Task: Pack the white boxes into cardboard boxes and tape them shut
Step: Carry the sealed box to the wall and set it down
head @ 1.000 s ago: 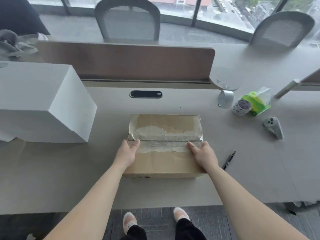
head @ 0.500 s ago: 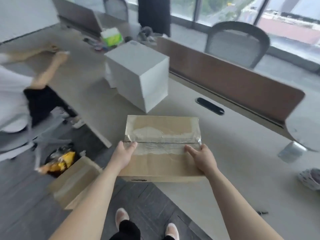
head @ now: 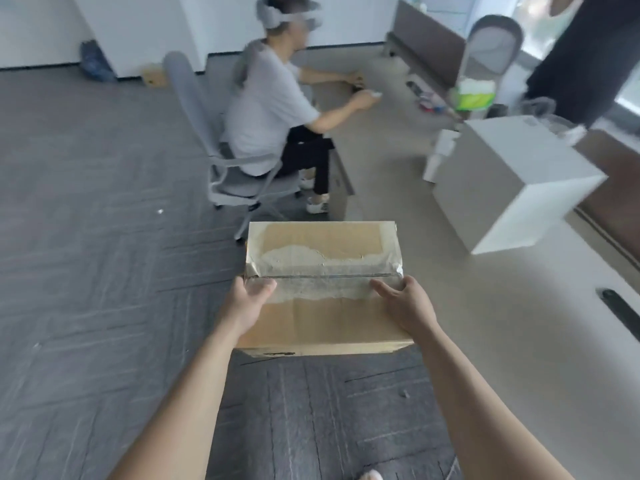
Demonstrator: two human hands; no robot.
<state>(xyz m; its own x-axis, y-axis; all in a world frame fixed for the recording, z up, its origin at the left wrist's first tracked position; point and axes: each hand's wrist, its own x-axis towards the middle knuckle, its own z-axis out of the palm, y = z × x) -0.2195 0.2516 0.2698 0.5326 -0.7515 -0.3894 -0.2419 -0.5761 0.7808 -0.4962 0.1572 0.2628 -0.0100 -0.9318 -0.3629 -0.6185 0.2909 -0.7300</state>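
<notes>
A taped cardboard box (head: pixel 322 323) hangs in the air between my hands, over the desk's left end and the carpet. Clear tape runs across its closed top seam. My left hand (head: pixel 247 303) grips its left side with the thumb lying on top. My right hand (head: pixel 403 306) grips the right side, fingers and thumb over the top edge. A large white box (head: pixel 502 181) stands on the grey desk (head: pixel 519 341) to the right, apart from the cardboard box.
A person in a grey shirt (head: pixel 273 109) sits on a swivel chair (head: pixel 221 161) ahead, working at the desk. Another person in black (head: pixel 585 53) stands at the far right. A brown divider panel (head: pixel 609 188) runs along the desk. Dark carpet (head: pixel 86 271) spreads to the left.
I have lifted the cardboard box off the desk and swung it left, turning with it; the view now faces the seated person. Both hands keep the same hold.
</notes>
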